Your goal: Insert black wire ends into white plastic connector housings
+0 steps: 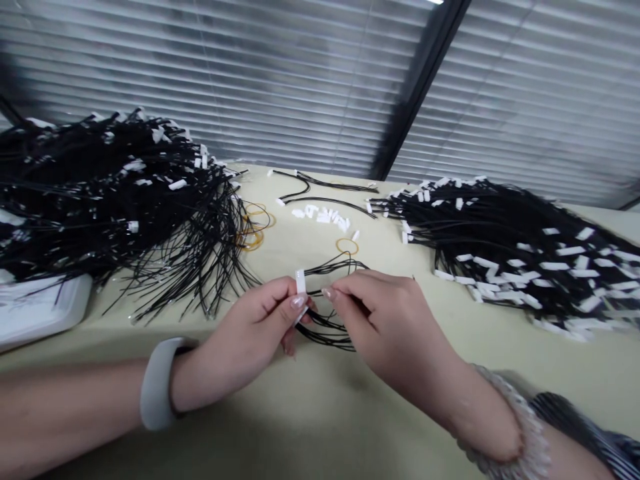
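Note:
Between its thumb and fingers my left hand (267, 313) pinches a white plastic connector (301, 281), held upright. Several thin black wires (325, 268) run from the connector to the right and loop round below. My right hand (383, 310) is just to the right of it, thumb and forefinger closed on a thin black wire (316, 293) close to the connector's side. Whether the wire's tip is inside the connector I cannot tell. The wires' lower bend (330, 339) passes beneath my right hand.
A big heap of black wires (100, 187) lies at left beside a white tray (75, 307). Another bundle with white connectors (500, 233) lies at right. Loose white connectors (323, 215) and yellow rubber bands (250, 238) are on the table (300, 413). Blinds (280, 80) stand behind.

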Demonstrator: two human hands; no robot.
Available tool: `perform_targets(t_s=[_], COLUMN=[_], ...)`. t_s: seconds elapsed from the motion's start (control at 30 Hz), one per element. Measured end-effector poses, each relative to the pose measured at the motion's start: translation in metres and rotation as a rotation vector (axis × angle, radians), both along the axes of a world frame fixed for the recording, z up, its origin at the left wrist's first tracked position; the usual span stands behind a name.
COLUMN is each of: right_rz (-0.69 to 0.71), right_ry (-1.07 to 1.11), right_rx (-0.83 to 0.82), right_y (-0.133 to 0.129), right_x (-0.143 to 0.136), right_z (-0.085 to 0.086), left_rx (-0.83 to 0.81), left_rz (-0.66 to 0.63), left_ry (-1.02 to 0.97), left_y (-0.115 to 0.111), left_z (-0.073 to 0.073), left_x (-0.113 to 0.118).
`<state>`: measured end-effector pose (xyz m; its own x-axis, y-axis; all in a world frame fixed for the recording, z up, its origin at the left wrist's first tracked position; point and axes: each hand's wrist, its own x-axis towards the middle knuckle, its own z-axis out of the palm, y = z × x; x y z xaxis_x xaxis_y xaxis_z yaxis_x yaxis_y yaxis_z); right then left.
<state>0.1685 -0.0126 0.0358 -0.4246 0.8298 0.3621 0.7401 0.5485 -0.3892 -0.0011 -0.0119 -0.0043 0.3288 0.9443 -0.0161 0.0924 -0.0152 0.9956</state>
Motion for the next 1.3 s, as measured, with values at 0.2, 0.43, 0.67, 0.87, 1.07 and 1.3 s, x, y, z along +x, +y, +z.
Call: perform_targets(t_s=[0.2, 0.43, 0.67, 0.87, 1.07, 1.3], right_rz=[-0.005, 0.01, 0.005, 0.081, -0.231, 0.055], right_ry=[-0.042, -0.105, -0.144, -0.112, 0.128, -0.304], right_rx=[-0.061, -0.04, 0.076, 0.079, -0.192, -0.482], right_y=[0.0, -0.001, -0.005, -0.004, 0.016, 0.026], right_x=[0.0, -0.006, -0.01, -0.001, 0.045, 0.055], right_z=[0.002, -0.004, -0.012, 0.0, 0.025, 0.019], left_rx=[0.04, 0.056, 0.073, 0.003, -0.212, -0.383], left_rz=[-0.003, 0.023, 0.004, 0.002, 0.175, 0.34], left_ry=[0.06, 0.15, 0.185, 0.051, -0.328, -0.469], left_y=[-0.001, -0.003, -0.003, 0.001, 0.006, 0.009], left_z=[0.003, 0.005, 0.003, 0.001, -0.003, 0.011], left_x=[0.001, 0.002, 0.001, 0.0, -0.002, 0.003])
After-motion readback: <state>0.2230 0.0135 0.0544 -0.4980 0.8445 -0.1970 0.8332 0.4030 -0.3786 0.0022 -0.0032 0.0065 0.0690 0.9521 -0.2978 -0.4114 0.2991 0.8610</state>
